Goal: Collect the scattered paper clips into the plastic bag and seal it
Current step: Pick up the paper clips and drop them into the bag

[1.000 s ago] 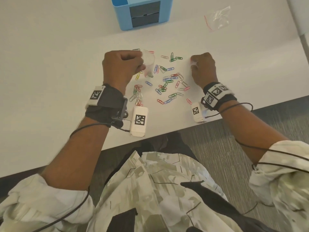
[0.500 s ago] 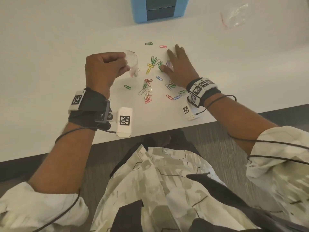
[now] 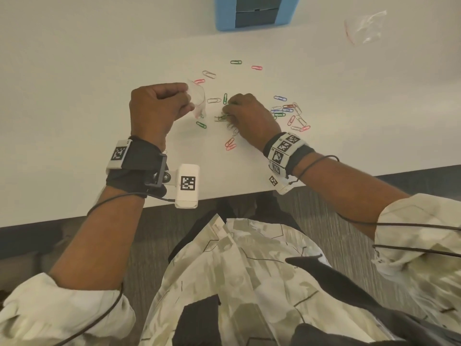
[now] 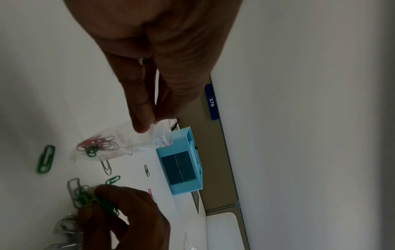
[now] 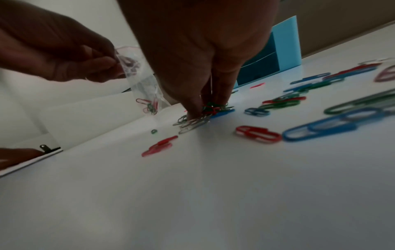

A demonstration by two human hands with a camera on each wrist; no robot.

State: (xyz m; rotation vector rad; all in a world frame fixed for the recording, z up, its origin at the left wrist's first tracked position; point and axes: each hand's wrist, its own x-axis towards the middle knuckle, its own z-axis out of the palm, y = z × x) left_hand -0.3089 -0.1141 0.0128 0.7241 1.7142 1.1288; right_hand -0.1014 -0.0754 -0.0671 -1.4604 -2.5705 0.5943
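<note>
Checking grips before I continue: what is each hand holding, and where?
Left hand pinches the plastic bag by its top edge; right hand pinches a bunch of paper clips.

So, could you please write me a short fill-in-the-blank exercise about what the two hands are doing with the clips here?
1. The left hand pinches the plastic bag, which already holds a few ____.
2. The right hand gathers a bunch of clips on the ____ table.
3. A second bag lies to the right of the ____ box.

Missing words: paper clips; white; blue
</note>
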